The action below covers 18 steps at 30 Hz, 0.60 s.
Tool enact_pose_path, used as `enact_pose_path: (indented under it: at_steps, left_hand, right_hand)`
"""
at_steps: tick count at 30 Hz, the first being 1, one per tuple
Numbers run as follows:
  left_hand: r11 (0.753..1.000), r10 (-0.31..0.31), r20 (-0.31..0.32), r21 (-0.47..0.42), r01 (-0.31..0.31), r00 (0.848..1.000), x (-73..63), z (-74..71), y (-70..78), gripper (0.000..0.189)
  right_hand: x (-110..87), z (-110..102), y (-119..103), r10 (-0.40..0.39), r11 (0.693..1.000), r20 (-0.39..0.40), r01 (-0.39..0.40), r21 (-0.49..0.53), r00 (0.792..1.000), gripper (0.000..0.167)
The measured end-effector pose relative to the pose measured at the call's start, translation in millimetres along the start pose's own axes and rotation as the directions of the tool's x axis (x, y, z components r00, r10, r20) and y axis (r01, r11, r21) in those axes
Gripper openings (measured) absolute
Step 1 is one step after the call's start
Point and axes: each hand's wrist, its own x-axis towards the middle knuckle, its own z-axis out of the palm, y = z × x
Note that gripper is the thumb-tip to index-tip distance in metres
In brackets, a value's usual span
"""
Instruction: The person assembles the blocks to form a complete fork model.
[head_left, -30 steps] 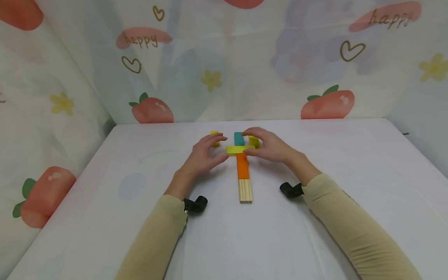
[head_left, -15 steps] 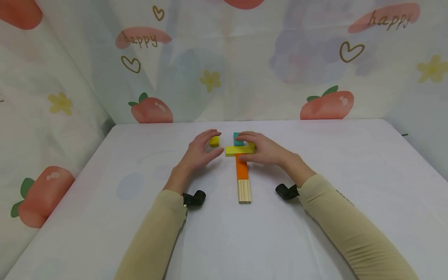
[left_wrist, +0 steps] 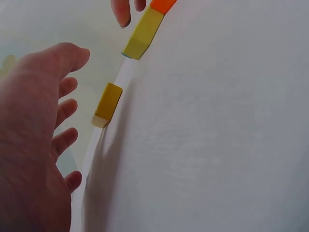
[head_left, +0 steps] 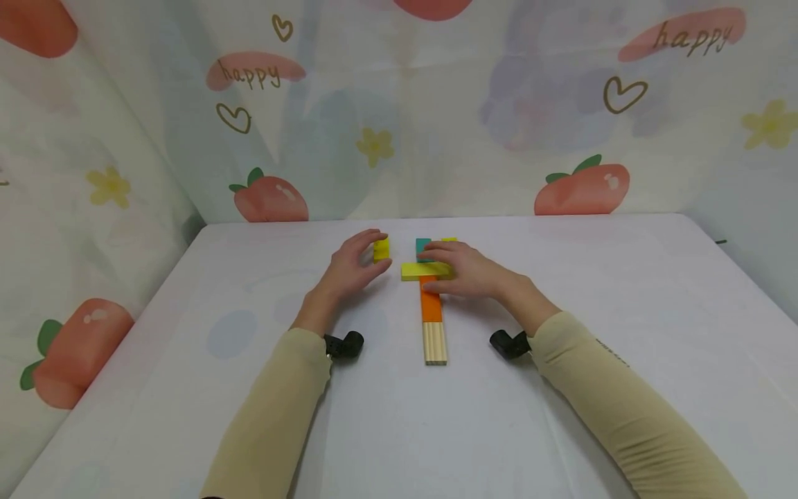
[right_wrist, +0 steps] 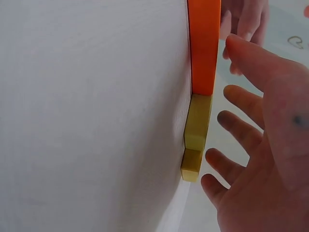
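In the head view, a column of blocks lies on the table: a teal block (head_left: 421, 246) at the far end, a yellow block (head_left: 413, 272) set crosswise, an orange block (head_left: 431, 306), then a plain wooden block (head_left: 435, 344). My left hand (head_left: 348, 270), fingers loosely bent, hovers beside a small yellow block (head_left: 383, 250), with a gap between them in the left wrist view. My right hand (head_left: 472, 272) spreads over the right end of the crosswise block, holding nothing. Its fingers partly hide another small yellow block (head_left: 449, 240), seen more fully in the right wrist view.
A white-covered table (head_left: 386, 430) carries the blocks, which lie toward its far edge. Behind it hangs a patterned cloth (head_left: 436, 180) with fruit, hearts and lettering. A black wrist camera (head_left: 345, 345) sits on the left wrist, another black camera (head_left: 510, 344) on the right.
My left hand has drawn leftward, away from the column. My right hand has shifted a little left and nearer, covering more of the right-hand small yellow block. The blocks stay in place.
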Motion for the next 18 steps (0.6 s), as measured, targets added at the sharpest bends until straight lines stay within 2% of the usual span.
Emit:
enact_pose_path:
  at_steps: [18]
  left_hand:
    - [0.995,-0.066,0.057,0.083,0.061,0.996,15.1,-2.3,-5.5,0.053]
  right_hand:
    - [-1.0,0.8,-2.2,0.024,0.999,0.031,-0.024,-0.024,0.999,0.057]
